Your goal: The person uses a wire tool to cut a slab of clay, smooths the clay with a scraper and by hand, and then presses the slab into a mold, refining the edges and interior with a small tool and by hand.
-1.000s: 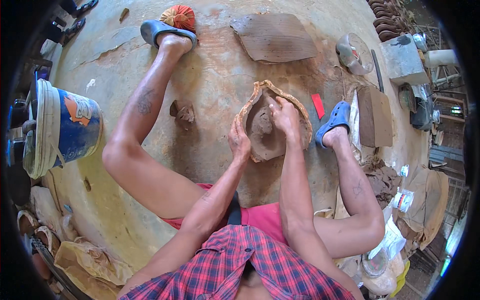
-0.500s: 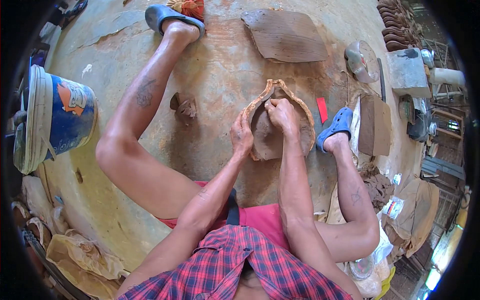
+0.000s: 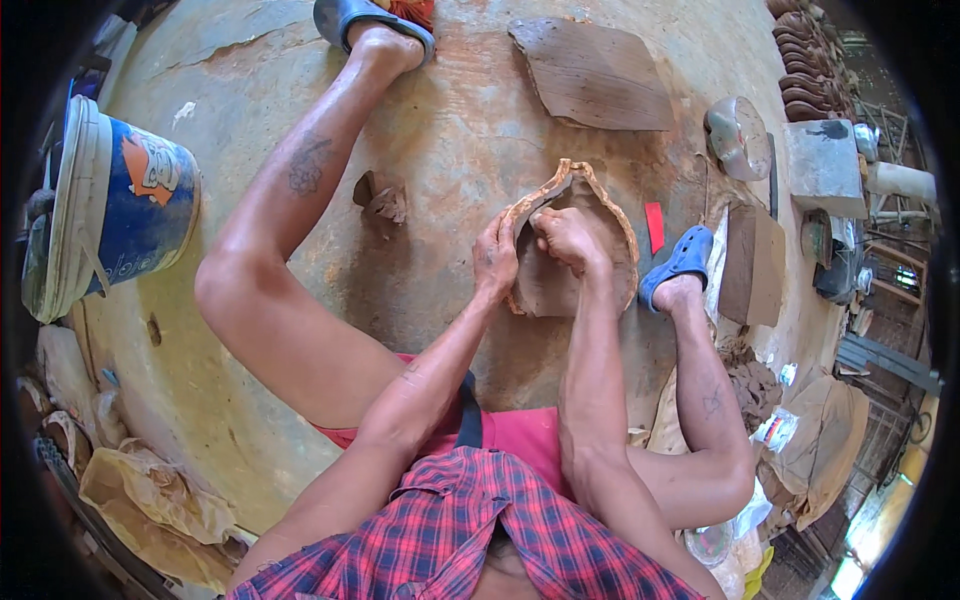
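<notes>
A pear-shaped mould [image 3: 628, 222] with a rough tan rim lies on the floor between my legs, its narrow neck pointing away from me. Grey-brown clay [image 3: 545, 290] lines its inside. My left hand [image 3: 495, 258] wraps around the mould's left outer edge, thumb side toward the rim. Inside the hollow, my right hand [image 3: 570, 240] is closed, its curled fingers pressed on the clay along the left inner wall. The fingertips of the right hand are partly hidden.
A clay slab [image 3: 595, 75] lies beyond the mould, and a small clay lump [image 3: 385, 198] is to its left. A red strip [image 3: 655, 228] lies beside my right clog [image 3: 678, 268]. A blue bucket [image 3: 150, 195] stands far left, a grey block [image 3: 822, 165] at right.
My right hand has slid from near the mould's neck toward me and left along the inner wall. My left hand keeps its hold. The whole view has shifted slightly.
</notes>
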